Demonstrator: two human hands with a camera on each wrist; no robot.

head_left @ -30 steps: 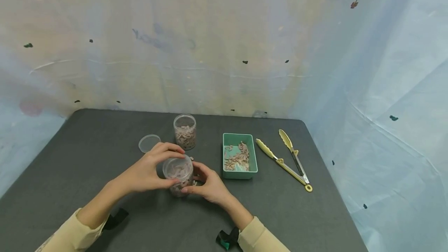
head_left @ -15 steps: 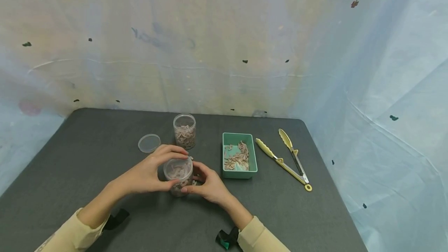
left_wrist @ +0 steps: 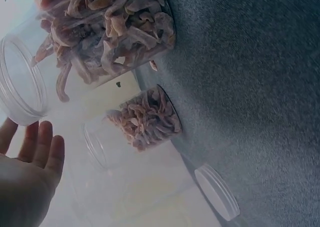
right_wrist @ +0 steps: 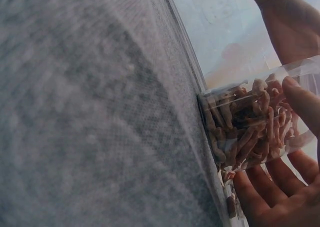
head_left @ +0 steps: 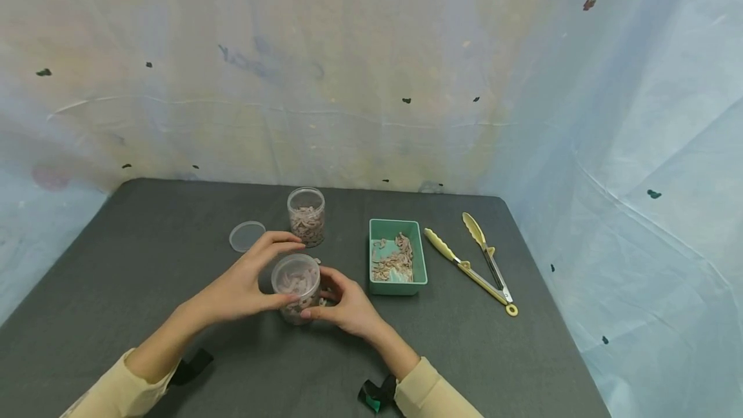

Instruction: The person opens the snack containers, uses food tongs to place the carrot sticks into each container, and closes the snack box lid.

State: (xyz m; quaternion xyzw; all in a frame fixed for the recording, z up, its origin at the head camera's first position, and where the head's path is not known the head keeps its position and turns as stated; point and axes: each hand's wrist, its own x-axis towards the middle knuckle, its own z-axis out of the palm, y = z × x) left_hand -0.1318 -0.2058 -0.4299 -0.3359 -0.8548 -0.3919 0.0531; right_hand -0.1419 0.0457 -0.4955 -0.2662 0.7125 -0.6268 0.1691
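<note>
A clear plastic jar [head_left: 300, 305] of small greyish-pink strips stands upright on the dark table, with a translucent lid [head_left: 295, 271] over its mouth. My right hand [head_left: 346, 307] grips the jar's side, thumb in front and fingers behind; the right wrist view shows the strips [right_wrist: 250, 122] through the wall. Around the lid's left side is my left hand [head_left: 246, 282], its fingers spread and raised off the lid. Its thumb is close to the near rim; whether it touches, I cannot tell. Behind stands another jar [head_left: 307, 228] of strips, without a lid.
A loose round lid [head_left: 247, 236] lies left of the back jar. To the right are a green tray [head_left: 398, 289] with scattered strips and yellow-tipped tongs [head_left: 482, 282] spread apart. A few stray strips [head_left: 326, 302] lie beside the held jar. A plastic sheet [head_left: 348, 82] hangs behind the table.
My left fingers first shifted slightly along the lid's edge, then lifted away from it to the back left. My right hand keeps its hold, and the jar has stayed in place.
</note>
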